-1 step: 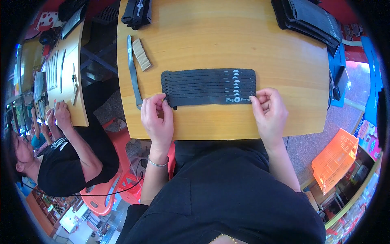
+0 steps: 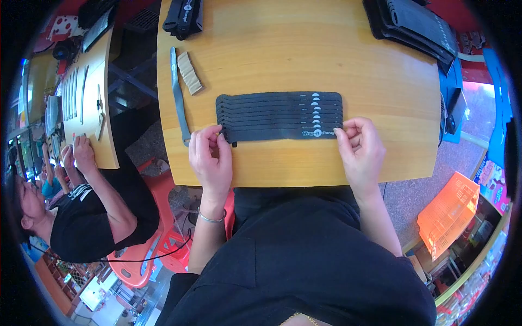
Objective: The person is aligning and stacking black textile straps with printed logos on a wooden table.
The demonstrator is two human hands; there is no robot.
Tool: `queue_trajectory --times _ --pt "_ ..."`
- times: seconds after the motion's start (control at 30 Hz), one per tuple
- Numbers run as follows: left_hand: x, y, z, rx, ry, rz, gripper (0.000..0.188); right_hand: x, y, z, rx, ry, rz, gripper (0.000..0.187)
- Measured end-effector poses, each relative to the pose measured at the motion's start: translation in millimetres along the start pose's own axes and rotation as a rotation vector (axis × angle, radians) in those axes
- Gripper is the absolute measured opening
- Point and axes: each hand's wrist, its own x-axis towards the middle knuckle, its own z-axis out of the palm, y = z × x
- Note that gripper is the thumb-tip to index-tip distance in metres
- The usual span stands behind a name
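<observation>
Several black fabric straps point(image 2: 272, 111) lie overlapped in a fanned row on the wooden table, white printed marks lining up near their right ends. The nearest strap point(image 2: 266, 134) shows its full width along the front of the row. At its left end, my left hand point(image 2: 211, 155) pinches the corner between thumb and fingers. My right hand point(image 2: 361, 148) grips the right end of the same strap, thumb on top and fingers curled. Beyond my left hand lies a single long grey strap point(image 2: 176, 92), with a crumpled brown strip point(image 2: 189, 73) beside it.
At the table's point(image 2: 283, 168) far left sits a bundle of black straps point(image 2: 184, 19); a stack of black straps point(image 2: 416, 27) lies at the far right. A co-worker point(image 2: 81, 217) sits at another table point(image 2: 100, 122) on the left. An orange basket point(image 2: 448, 214) stands right, below table height.
</observation>
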Motion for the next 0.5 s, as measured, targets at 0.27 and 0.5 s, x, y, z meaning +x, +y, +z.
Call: queue_trajectory --times 0.27,0.5 --pt "-2.0 4.9 -1.5 -0.027 0.019 -0.059 0.014 0.2 -3.7 -4.6 -0.001 -0.038 0.029 0.017" --pt "-2.6 8.6 -5.8 -0.039 0.017 -0.028 0.013 -1.9 8.5 -10.1 0.245 -0.047 0.082 0.011"
